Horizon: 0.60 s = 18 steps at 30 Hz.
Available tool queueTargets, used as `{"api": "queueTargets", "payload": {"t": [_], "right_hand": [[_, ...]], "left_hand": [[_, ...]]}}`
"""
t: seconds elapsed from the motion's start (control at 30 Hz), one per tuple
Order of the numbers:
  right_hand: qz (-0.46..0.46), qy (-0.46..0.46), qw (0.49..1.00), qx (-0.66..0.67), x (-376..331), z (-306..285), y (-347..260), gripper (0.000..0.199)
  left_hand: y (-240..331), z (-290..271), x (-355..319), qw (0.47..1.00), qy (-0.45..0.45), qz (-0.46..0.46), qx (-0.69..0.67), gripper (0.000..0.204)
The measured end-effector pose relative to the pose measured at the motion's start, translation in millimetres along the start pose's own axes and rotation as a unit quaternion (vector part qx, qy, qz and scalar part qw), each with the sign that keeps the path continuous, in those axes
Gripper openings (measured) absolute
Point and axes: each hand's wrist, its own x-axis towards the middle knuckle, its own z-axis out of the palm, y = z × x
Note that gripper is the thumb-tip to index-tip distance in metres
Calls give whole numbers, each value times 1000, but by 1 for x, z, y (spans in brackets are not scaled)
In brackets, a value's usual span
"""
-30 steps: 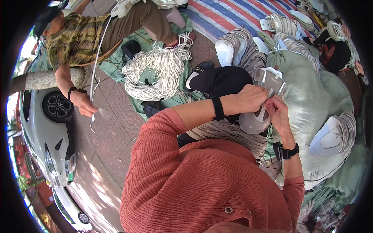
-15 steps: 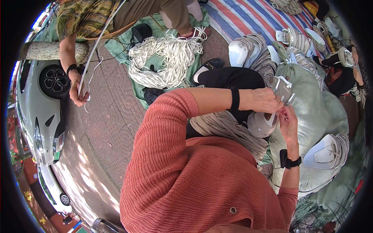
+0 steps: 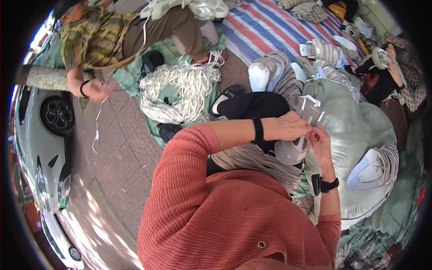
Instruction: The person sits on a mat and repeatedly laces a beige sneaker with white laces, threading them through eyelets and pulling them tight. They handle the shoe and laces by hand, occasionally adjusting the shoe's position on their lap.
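While both hands are brought together over the lap, a grey shoe upper with white straps is pinched between them. The left hand is closed on the top edge of the piece, and the right hand is closed on it from the other side, the fingertips almost touching. The piece is judged to be light, soft and bendable, so it is best held at its edge, close to the straps. Just beside it a large grey-green sack is seen, with bundles of similar pieces lying on it. Further away, a heap of white cord is spread on a green sheet, where another person is handling a cord.
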Motion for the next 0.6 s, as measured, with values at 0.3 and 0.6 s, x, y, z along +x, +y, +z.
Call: {"api": "queueTargets", "payload": {"t": [0.3,0.6], "right_hand": [[35,-73,994,69,-6,-11,7,19],[139,-89,983,81,-66,-44,38,22]], "left_hand": [[-29,-70,-34,973,21,-69,218,16],[-148,-334,-464,613,474,-461,434,26]]}}
